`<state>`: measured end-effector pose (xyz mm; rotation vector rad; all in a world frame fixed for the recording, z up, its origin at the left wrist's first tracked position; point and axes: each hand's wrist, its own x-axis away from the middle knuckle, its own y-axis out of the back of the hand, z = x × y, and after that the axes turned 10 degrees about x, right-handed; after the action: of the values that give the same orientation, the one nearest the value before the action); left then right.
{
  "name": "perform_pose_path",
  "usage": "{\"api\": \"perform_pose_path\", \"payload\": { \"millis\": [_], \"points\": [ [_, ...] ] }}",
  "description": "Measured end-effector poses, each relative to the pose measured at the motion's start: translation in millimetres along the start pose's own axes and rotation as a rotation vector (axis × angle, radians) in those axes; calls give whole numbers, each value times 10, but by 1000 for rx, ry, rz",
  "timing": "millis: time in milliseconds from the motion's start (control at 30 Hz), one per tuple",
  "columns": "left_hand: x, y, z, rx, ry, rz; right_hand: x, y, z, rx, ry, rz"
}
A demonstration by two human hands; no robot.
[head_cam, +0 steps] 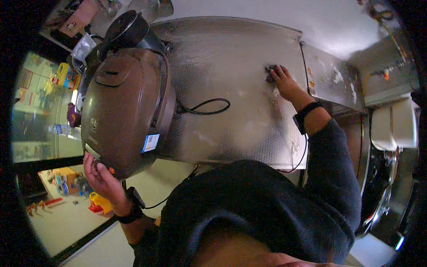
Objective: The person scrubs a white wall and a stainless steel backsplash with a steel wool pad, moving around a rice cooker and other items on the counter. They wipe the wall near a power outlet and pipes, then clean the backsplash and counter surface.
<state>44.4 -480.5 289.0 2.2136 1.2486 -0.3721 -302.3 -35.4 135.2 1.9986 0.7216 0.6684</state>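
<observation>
My right hand presses a dark, crumpled scrubbing pad or cloth against a stainless steel counter. The pad is partly hidden under my fingers, so its exact kind is unclear. Damp-looking smears and dull patches mark the textured metal around it. On the left, a large brown lidded cooker, likely a rice cooker, stands on the counter. My left hand touches its front near a pale latch strip, with thumb and fingers apart and nothing held in them.
A looped black cord lies on the counter beside the cooker. Behind the cooker stands a dark round vessel. A stained metal unit adjoins the counter's right end. A yellow-labelled jug and a plastic bottle are at far left.
</observation>
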Motion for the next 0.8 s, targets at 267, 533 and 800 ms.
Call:
{"api": "perform_pose_path", "payload": {
  "millis": [267,533,800],
  "points": [
    [-405,153,276,-294,-83,128,-46,-300,-434,-464,-231,-38],
    [-315,53,208,-254,6,151,-1243,-423,-669,-117,-383,269],
    [-344,23,184,-164,23,162,-3130,800,1054,-311,4,-78]
  ]
}}
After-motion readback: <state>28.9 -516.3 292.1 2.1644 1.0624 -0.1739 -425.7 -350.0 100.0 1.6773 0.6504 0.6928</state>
